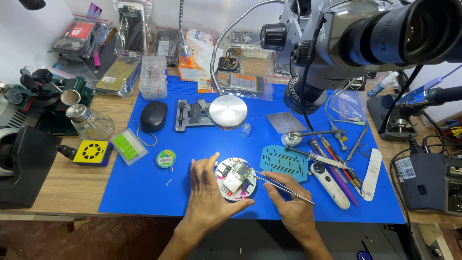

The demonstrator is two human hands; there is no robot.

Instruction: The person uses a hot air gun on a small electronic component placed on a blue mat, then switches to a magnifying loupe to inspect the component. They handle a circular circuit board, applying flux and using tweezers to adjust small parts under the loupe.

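Right hand [293, 204] is pinched closed on a pair of metal tweezers [281, 185], held low and slanted so the tips reach left onto the small circuit board [236, 179]. Left hand [207, 195] lies half open around the round white holder [236, 180], thumb on its near edge and fingers at its left rim, steadying it without lifting it. I see the board seated on that holder, on the blue work mat [144, 188] just in front of me, between both hands. My reading: fine part-handling on the board is in hand, with the tweezer tips at or just above a component; whether they grip anything is too small to tell. A next move would call for a steady holder and a very small, controlled tip motion. Count: one board, one holder, one pair of tweezers in hand. Further out: one teal stencil frame [284, 162] just right of the holder, one solder-wick spool [166, 158] to its left, one black mouse [154, 116], one round metal disc [228, 110], one glass bottle [91, 123], one microscope [356, 38] overhead.
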